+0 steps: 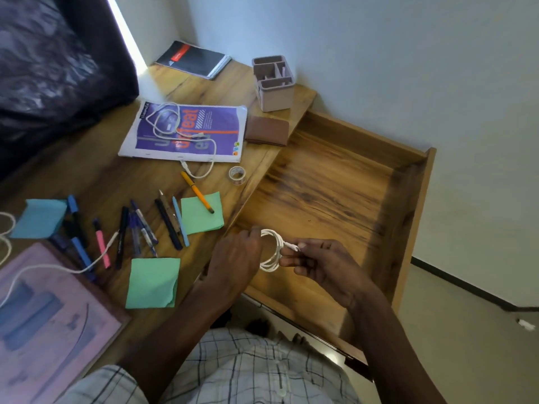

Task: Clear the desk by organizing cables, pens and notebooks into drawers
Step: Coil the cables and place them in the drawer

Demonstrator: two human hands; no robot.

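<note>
Cable (271, 252), white, coiled, was held over open drawer (335, 185) at its front-left corner. Coil stood on edge, long axis near upright; plug end pointed right. Fingers of left hand (236, 258) curled round coil; fingers of right hand (323, 266) pinched plug end.

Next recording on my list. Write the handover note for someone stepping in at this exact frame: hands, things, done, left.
Left hand holds the coiled white cable; right hand pinches its plug end. Both are over the open drawer.
On the desk: a second cable on the purple notebook, a third cable across the pink book, the pens, the black spiral notebook.
Done: one cable coiled, not yet in the drawer. Left: drop it in, then everything else.
</note>
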